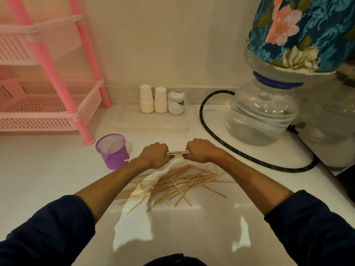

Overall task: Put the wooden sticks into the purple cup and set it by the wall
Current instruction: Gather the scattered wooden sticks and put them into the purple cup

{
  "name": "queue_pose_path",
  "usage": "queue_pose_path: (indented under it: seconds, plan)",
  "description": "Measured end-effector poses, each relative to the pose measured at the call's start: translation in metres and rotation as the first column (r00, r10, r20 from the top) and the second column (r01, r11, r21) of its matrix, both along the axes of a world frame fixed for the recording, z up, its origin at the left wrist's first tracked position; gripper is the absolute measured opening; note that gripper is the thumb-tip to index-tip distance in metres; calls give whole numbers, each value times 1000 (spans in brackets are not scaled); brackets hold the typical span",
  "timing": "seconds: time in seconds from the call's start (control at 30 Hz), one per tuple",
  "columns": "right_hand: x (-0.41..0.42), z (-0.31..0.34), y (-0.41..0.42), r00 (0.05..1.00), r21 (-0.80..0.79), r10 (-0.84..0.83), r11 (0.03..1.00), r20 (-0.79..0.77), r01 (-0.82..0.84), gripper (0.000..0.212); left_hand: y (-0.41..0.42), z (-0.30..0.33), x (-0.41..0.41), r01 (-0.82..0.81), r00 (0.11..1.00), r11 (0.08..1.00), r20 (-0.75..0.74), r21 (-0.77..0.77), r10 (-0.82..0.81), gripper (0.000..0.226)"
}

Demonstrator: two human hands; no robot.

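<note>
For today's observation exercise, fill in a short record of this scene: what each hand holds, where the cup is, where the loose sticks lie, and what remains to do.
left hand: grips one end of the stick bundle
right hand: grips the other end
purple cup: upright, left of the hands, away from the wall
loose sticks: scattered on the counter under the forearms
remaining: most sticks not yet in cup

The only readable writing stands on the white label of a small clear jar (177, 102) with a pale lid, at about twelve o'clock from the hands, against the wall and just right of two stacks of paper cups (153, 100). The label's larger words read "Cardamom Extract", set on two lines below a small greenish picture. A short dark mark on the lid is too small to read.
</note>
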State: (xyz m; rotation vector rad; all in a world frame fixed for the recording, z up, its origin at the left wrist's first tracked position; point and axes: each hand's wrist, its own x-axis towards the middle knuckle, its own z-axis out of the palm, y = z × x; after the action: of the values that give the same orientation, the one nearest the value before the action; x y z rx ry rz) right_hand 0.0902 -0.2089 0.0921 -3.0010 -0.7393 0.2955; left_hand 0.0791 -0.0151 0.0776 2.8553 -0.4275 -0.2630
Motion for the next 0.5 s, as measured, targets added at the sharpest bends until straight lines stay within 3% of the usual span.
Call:
queue_pose_path:
  seconds: [0.17,0.27,0.37,0.5]
  plan:
    - [11,7,-24,996,88,-88,992,-15,89,36,21,8,8,-61,998,996,-16,-61,60,46]
    - [17,4,-34,977,359,-184,909,-110,212,45,31,13,14,-123,992,949,-60,-291,110,53]
    - [18,2,-27,933,637,-261,682,-247,359,47,39,23,20,-194,981,795,-117,-575,155,53]
    - [21,18,1,873,837,-186,253,-451,486,46,43,47,22,-243,969,501,-185,-831,164,54]
